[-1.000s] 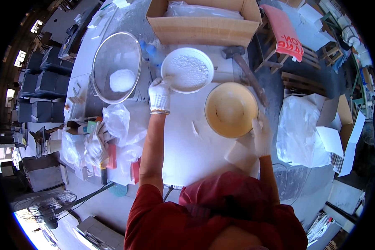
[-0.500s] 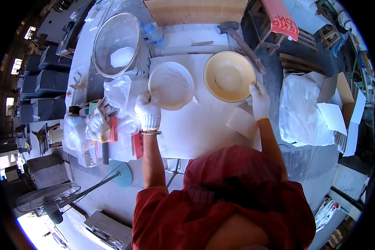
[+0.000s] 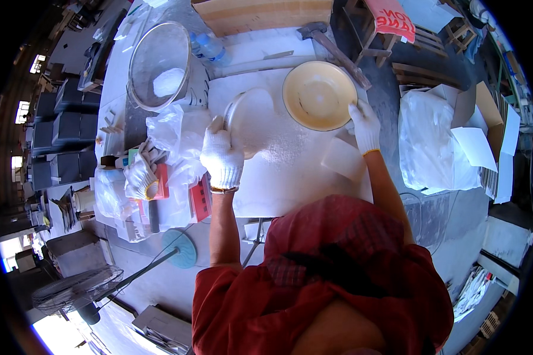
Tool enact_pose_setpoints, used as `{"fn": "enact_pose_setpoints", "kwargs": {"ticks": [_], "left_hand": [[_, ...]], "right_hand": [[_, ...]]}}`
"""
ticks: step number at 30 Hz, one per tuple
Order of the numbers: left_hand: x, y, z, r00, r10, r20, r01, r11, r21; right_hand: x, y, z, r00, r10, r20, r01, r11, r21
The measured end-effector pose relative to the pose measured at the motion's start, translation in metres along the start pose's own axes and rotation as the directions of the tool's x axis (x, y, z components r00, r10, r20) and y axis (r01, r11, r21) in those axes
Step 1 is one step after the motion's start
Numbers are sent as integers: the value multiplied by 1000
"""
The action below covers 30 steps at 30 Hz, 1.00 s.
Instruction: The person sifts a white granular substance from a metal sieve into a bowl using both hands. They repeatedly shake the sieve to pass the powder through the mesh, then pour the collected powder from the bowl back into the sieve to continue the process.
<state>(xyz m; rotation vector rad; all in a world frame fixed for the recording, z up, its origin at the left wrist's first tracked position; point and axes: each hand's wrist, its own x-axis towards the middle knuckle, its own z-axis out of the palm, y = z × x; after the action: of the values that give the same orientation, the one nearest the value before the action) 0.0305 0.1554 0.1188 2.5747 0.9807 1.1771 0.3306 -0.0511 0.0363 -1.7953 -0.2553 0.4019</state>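
My left hand (image 3: 222,155), in a white knitted glove, grips the near left rim of a round white bowl (image 3: 233,113). The bowl is tilted with its left rim raised. White powder (image 3: 285,151) spreads beside it over the pale board (image 3: 256,192); blur hides where bowl and powder meet. My right hand (image 3: 366,127), gloved the same way, pinches the right rim of a cream-yellow basin (image 3: 320,94) with a dark edge. The basin is upright, with a little pale residue at its bottom. A pale square piece (image 3: 342,158) lies on the board below it.
A large tub (image 3: 190,89) with white powder stands at the back left, near plastic bottles (image 3: 212,48). A hammer (image 3: 334,52) lies behind the basin. Plastic bags (image 3: 180,133) and a spare glove (image 3: 140,177) crowd the left side; a cardboard box (image 3: 263,16) is at the back.
My left hand has shifted right and tipped the white bowl to the right; powder now shows on the board beside it. My right hand still holds the basin rim.
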Motion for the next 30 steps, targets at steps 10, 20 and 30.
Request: {"fn": "enact_pose_setpoints", "kwargs": {"ticks": [10, 20, 30], "left_hand": [[0, 31, -19, 973, 58, 223, -94, 984, 151], [-14, 26, -20, 977, -20, 215, 12, 999, 39], [-14, 23, -29, 970, -56, 235, 31, 994, 109]], "right_hand": [[1, 2, 2, 996, 92, 7, -92, 994, 58], [2, 3, 0, 997, 72, 38, -73, 997, 37], [4, 6, 1, 996, 82, 38, -84, 994, 63]]}}
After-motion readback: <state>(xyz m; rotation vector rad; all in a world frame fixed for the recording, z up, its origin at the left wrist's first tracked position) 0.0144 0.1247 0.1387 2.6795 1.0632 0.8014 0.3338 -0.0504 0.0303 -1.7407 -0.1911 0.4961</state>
